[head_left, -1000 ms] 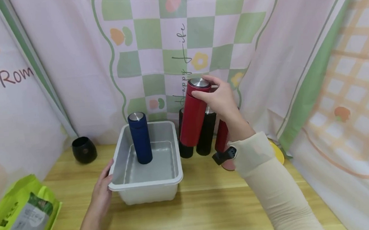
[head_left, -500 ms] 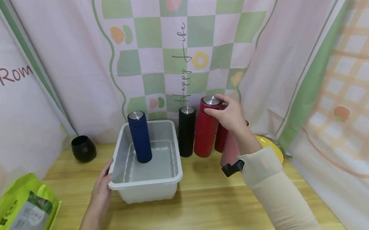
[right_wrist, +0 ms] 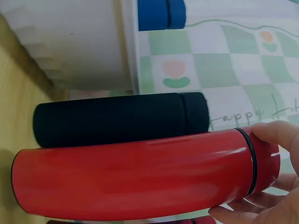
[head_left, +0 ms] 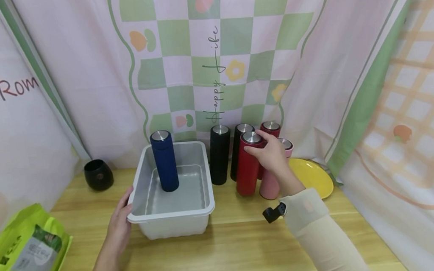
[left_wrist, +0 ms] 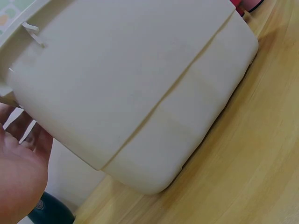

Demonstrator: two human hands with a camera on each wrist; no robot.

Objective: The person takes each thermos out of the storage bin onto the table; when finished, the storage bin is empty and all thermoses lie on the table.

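My right hand grips a red thermos flask by its upper end, thumb and fingers around the cap. The flask stands nearly upright, its base at or just above the table; I cannot tell if it touches. Behind it are two black flasks and a dark red flask, partly hidden. A pink flask stands close beside it, partly behind my hand. My left hand rests against the outer left side of a grey plastic bin, fingers under its rim. A blue flask stands inside the bin.
A yellow plate lies at the right. At the back left stands a black cup. A bright green bag lies at the left edge of the wooden table. Patterned curtains hang close behind.
My right hand has lowered the red flask from in front of the black flasks and brought it rightward and nearer to me, beside the pink one. The left hand and bin have stayed put.
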